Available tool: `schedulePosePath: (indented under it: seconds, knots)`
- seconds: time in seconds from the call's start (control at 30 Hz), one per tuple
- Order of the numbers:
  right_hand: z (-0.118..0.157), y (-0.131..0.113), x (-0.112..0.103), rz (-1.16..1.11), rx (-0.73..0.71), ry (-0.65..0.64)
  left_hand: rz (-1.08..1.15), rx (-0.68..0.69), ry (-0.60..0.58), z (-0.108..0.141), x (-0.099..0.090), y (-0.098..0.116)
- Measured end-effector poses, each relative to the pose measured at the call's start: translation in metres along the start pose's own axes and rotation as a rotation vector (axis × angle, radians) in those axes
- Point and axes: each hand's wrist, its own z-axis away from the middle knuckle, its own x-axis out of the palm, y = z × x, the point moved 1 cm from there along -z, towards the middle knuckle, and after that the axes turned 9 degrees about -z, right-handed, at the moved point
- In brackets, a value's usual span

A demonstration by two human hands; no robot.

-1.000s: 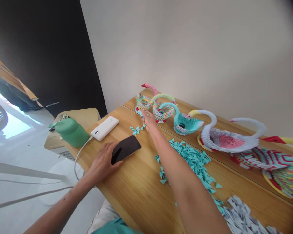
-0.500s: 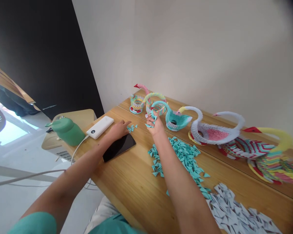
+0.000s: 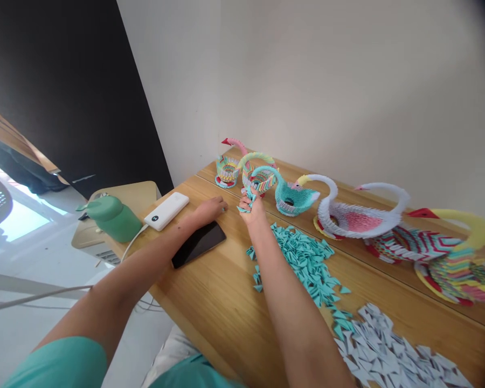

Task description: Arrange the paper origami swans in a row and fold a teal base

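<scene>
My left hand (image 3: 210, 209) rests on the table just beyond a dark smartphone (image 3: 198, 245). Its fingers are curled down over small teal folded paper pieces, and only a speck of teal shows at the fingertips. My right hand (image 3: 252, 208) is closed around a bunch of teal folded paper triangles (image 3: 247, 201), some sticking out past the fingers. Under and beside my right forearm spreads a pile of teal paper triangles (image 3: 307, 258). A teal paper swan (image 3: 297, 200) stands just right of that hand.
Several other folded-paper swans, including a white and pink one (image 3: 359, 221), line the table's wall side. Grey-white paper triangles (image 3: 392, 350) lie at near right. A white power bank (image 3: 167, 210) with a cable and a green bottle (image 3: 115, 218) are at left.
My left hand has shifted right, its fingers curling over the small teal pieces that lay in sight before. The right hand keeps its bunch and has barely moved.
</scene>
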Motion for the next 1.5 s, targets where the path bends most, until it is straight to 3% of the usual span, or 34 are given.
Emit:
schedulePosePath:
  seconds: [0.23,0.33,0.43,0.57,0.63,0.73,0.97,1.13,1.27,1.4,1.5]
  knots:
    - [-0.025,0.022,-0.015,0.066,-0.044,0.055,0.084,-0.022,0.079,0.001,0.002,-0.008]
    - [-0.032,0.027,-0.018,0.066,-0.061,0.061,0.279,-0.120,0.162,0.004,-0.005,-0.010]
    - [-0.039,0.032,-0.016,0.060,-0.077,0.057,0.542,-0.304,0.259,0.006,-0.010,-0.007]
    - [-0.046,0.041,-0.008,0.054,-0.097,0.046,1.185,-0.541,0.321,0.007,-0.013,0.011]
    - [-0.051,0.048,-0.005,0.054,-0.089,0.042,1.430,-0.549,0.345,0.006,-0.014,0.023]
    - [-0.057,0.057,-0.002,0.031,-0.042,0.057,1.575,-0.547,0.401,0.001,-0.017,0.034]
    - [-0.078,0.073,0.004,0.083,-0.065,0.104,1.389,-0.643,0.499,-0.004,-0.018,0.019]
    - [-0.091,0.093,0.004,0.122,-0.185,0.119,1.237,-0.784,0.501,0.009,-0.012,-0.005]
    - [-0.092,0.107,0.001,0.255,-0.293,0.058,1.182,-0.793,0.494,0.024,-0.008,-0.017]
    - [-0.095,0.094,0.000,0.546,-0.407,-0.139,0.962,-0.699,0.457,0.035,-0.012,-0.019]
    - [-0.103,0.065,-0.003,0.792,-0.524,-0.131,0.688,-0.572,0.430,0.049,-0.023,-0.010]
